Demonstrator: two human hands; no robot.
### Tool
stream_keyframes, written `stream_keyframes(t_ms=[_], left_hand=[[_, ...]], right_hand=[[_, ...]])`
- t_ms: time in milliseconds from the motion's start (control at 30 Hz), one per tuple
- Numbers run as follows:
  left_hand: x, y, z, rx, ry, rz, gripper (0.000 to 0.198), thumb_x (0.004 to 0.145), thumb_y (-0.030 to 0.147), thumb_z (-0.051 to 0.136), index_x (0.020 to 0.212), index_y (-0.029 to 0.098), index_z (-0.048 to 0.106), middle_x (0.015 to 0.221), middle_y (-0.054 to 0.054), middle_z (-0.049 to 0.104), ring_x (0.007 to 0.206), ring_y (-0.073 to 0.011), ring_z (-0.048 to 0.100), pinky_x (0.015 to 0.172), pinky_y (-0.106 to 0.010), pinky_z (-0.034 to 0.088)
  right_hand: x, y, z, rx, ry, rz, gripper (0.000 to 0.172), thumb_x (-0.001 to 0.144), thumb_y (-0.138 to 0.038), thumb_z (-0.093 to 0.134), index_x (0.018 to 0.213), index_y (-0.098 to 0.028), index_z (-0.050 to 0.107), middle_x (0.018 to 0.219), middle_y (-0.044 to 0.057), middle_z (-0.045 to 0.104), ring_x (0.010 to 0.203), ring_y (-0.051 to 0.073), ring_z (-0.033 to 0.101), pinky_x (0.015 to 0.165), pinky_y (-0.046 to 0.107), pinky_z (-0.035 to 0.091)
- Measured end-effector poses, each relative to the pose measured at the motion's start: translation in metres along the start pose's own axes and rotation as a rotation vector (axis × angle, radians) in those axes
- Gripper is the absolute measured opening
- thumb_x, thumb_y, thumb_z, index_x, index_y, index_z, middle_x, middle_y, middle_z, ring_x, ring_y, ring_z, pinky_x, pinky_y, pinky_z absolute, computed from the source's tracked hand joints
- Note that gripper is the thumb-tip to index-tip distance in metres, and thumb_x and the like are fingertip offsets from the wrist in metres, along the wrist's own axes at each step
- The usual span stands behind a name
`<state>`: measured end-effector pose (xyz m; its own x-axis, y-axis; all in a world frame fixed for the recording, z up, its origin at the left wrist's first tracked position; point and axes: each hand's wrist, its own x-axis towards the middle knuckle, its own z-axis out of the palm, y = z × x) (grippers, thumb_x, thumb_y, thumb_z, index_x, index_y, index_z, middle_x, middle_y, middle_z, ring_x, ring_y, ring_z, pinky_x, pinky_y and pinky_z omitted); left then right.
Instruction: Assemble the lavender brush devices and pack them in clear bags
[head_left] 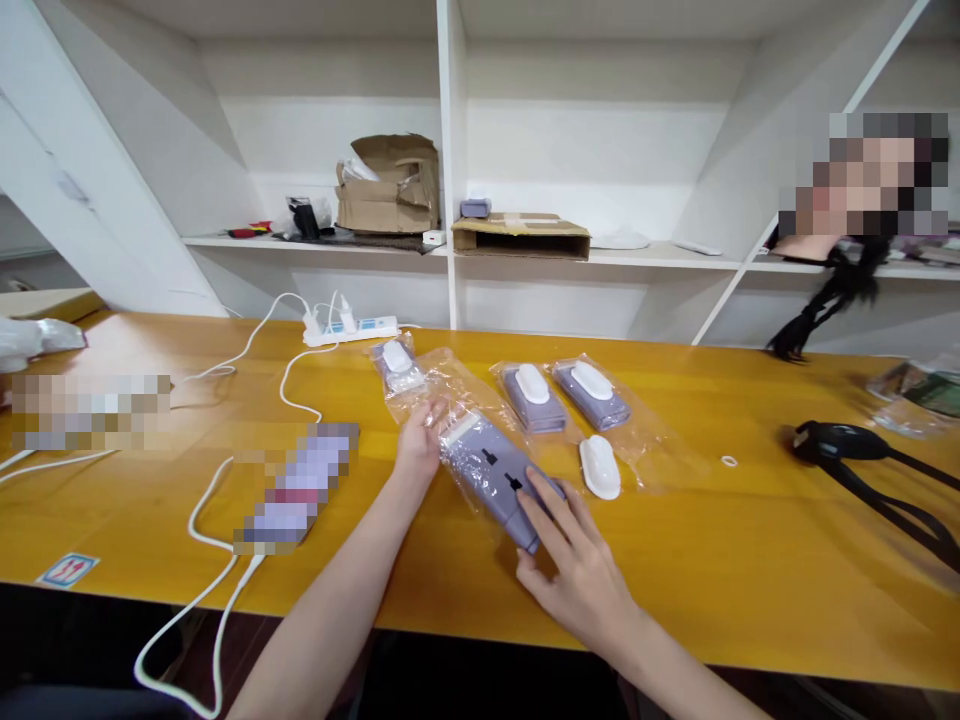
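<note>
A flat lavender case point(487, 470) with two black marks and a white strip at its far end lies tilted between my hands, partly in a clear plastic bag point(450, 385). My left hand point(420, 440) pinches the bag beside the case's far end. With fingers across the top and thumb at the near edge, my right hand point(577, 550) grips the near end of the case. To the right rests a loose white oval piece point(601, 467). Behind are bagged lavender cases topped with white oval pieces: one at the left point(397, 365), one in the middle point(536, 400), one farther right point(592, 390).
A phone point(300, 490) on a white cable lies left of my forearm. A white power strip point(352, 330) sits at the table's back. Black straps point(847, 445) and a small ring point(729, 461) are at the right. Cardboard boxes point(521, 238) stand on the shelf. Another person point(862, 190) appears at the upper right.
</note>
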<state>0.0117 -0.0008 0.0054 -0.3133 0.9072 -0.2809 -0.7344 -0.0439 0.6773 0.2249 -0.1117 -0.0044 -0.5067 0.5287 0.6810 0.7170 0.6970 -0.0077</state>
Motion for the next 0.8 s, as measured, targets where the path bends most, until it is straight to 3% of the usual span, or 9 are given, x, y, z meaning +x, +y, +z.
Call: stream_keyframes(t_ms=[133, 300, 433, 533, 600, 633, 700, 800], left_hand=[[0.003, 0.007, -0.003, 0.028, 0.040, 0.072, 0.009, 0.083, 0.021, 0.049, 0.088, 0.020, 0.056, 0.106, -0.004, 0.067, 0.086, -0.0150, 0.066, 0.074, -0.026, 0.049], [0.008, 0.005, -0.003, 0.183, 0.111, 0.310, 0.008, 0.076, 0.024, 0.054, 0.081, 0.018, 0.054, 0.091, -0.004, 0.066, 0.082, -0.0166, 0.064, 0.075, -0.029, 0.048], [0.003, 0.006, -0.002, 0.288, 0.191, 0.443, 0.032, 0.065, 0.020, 0.068, 0.095, 0.018, 0.057, 0.098, -0.005, 0.061, 0.092, -0.0179, 0.059, 0.084, -0.029, 0.044], [-0.009, 0.013, -0.002, 0.463, 0.271, 0.737, 0.059, 0.063, 0.024, 0.073, 0.118, 0.020, 0.050, 0.124, -0.010, 0.049, 0.111, -0.0234, 0.052, 0.096, -0.033, 0.038], [-0.018, 0.017, -0.002, 0.585, 0.274, 0.969, 0.069, 0.063, 0.023, 0.074, 0.126, 0.023, 0.046, 0.138, -0.010, 0.036, 0.125, -0.0271, 0.038, 0.104, -0.037, 0.030], [-0.022, 0.018, -0.001, 0.642, 0.222, 1.027, 0.066, 0.064, 0.023, 0.073, 0.126, 0.024, 0.048, 0.140, -0.009, 0.035, 0.129, -0.0279, 0.034, 0.107, -0.038, 0.027], [-0.029, 0.014, 0.001, 0.734, 0.017, 0.956, 0.045, 0.068, 0.021, 0.069, 0.113, 0.025, 0.060, 0.127, -0.007, 0.050, 0.125, -0.0277, 0.039, 0.106, -0.040, 0.029], [-0.034, -0.002, 0.006, 0.756, -0.323, 0.563, 0.017, 0.068, 0.015, 0.069, 0.082, 0.023, 0.071, 0.090, -0.007, 0.065, 0.109, -0.0256, 0.053, 0.102, -0.037, 0.035]], right_hand=[[-0.019, 0.009, -0.004, 0.068, 0.029, 0.025, 0.054, 0.075, -0.013, 0.051, 0.129, -0.013, 0.048, 0.131, 0.017, 0.052, 0.126, 0.029, 0.044, 0.095, 0.050, 0.048], [-0.035, 0.012, -0.002, 0.102, 0.005, 0.078, 0.058, 0.077, -0.014, 0.053, 0.133, -0.016, 0.043, 0.132, 0.015, 0.051, 0.125, 0.028, 0.046, 0.097, 0.049, 0.046], [-0.039, 0.010, -0.008, 0.139, -0.090, 0.153, 0.061, 0.081, -0.023, 0.055, 0.138, -0.018, 0.037, 0.137, 0.014, 0.047, 0.126, 0.027, 0.045, 0.098, 0.047, 0.046], [-0.035, 0.023, -0.021, 0.122, -0.075, 0.210, 0.054, 0.081, -0.031, 0.055, 0.133, -0.018, 0.044, 0.134, 0.014, 0.049, 0.125, 0.030, 0.045, 0.100, 0.050, 0.041], [-0.025, 0.044, -0.028, 0.062, 0.008, 0.410, 0.040, 0.086, -0.028, 0.047, 0.124, -0.017, 0.053, 0.119, 0.013, 0.061, 0.109, 0.026, 0.057, 0.094, 0.043, 0.046], [-0.018, 0.057, -0.030, 0.011, -0.012, 0.533, 0.036, 0.088, -0.027, 0.043, 0.119, -0.017, 0.057, 0.110, 0.013, 0.065, 0.098, 0.025, 0.062, 0.087, 0.039, 0.049], [-0.003, 0.083, -0.030, -0.068, -0.204, 0.660, 0.034, 0.089, -0.025, 0.039, 0.113, -0.017, 0.061, 0.100, 0.011, 0.068, 0.082, 0.024, 0.066, 0.075, 0.036, 0.050], [0.018, 0.110, -0.021, -0.151, -0.410, 0.682, 0.038, 0.090, -0.023, 0.035, 0.119, -0.020, 0.059, 0.102, 0.012, 0.068, 0.087, 0.026, 0.066, 0.074, 0.034, 0.046]])
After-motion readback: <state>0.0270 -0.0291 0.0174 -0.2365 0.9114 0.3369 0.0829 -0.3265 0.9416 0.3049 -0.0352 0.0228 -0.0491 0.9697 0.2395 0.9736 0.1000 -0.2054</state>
